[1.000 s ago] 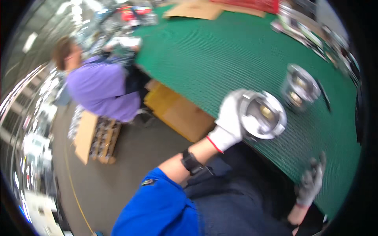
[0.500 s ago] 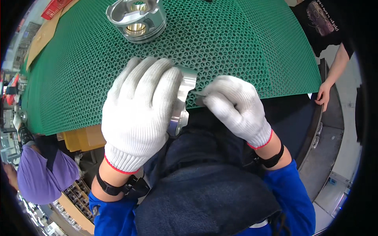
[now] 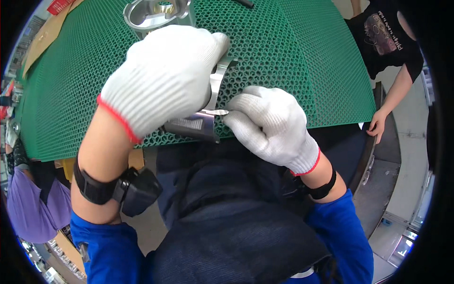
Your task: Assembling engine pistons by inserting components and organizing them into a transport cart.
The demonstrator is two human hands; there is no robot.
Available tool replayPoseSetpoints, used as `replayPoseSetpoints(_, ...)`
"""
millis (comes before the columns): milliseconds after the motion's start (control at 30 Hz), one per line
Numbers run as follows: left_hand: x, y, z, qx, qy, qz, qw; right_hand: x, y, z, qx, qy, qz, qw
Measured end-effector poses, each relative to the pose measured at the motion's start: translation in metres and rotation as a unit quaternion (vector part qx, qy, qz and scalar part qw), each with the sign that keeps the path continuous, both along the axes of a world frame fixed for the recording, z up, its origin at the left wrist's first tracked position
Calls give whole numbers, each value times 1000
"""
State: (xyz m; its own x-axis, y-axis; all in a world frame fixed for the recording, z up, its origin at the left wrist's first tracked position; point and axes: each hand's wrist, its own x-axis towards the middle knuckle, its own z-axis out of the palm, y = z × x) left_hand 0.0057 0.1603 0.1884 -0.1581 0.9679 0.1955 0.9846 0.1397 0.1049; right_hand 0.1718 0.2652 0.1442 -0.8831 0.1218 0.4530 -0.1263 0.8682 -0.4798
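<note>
My left hand (image 3: pixel 161 75), in a white knit glove with a red cuff edge, is closed over a silver metal piston (image 3: pixel 195 127), and its fingertips are hidden. The piston lies tilted on its side near the mat's front edge, its cut-out skirt end facing right. My right hand (image 3: pixel 272 125), gloved the same way, pinches a thin, pointed metal blade (image 3: pixel 217 112). The blade's tip reaches the piston's open end; whether it touches the metal I cannot tell. Beyond my left hand a second piston (image 3: pixel 161 20) stands on the green mat.
A green honeycomb mat (image 3: pixel 279 61) covers the table. At its far edge lies a dark rod-like object (image 3: pixel 243 3). A co-worker in a black shirt (image 3: pixel 385 38) stands at the right, one hand (image 3: pixel 377 125) at the table corner. Purple cloth (image 3: pixel 35 208) shows at the left.
My left hand has moved up and rolled over the piston, which has turned so more of its side shows. The blade in my right hand now points left into the piston's end.
</note>
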Motion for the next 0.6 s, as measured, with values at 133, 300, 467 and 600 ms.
replayPoseSetpoints(133, -13, 16, -5, -41, 52, -32, 997, 3, 13, 9, 84, -53, 38, 994)
replayPoseSetpoints(300, -16, 23, -9, -39, 27, -62, 997, -3, 19, 25, 226, -70, 59, 970)
replayPoseSetpoints(467, -15, 13, -1, -6, 34, -51, 998, 6, 11, 23, 214, -160, 99, 958)
replayPoseSetpoints(600, -13, -5, 6, 29, -9, -51, 998, 31, 20, 24, 199, -322, 115, 918)
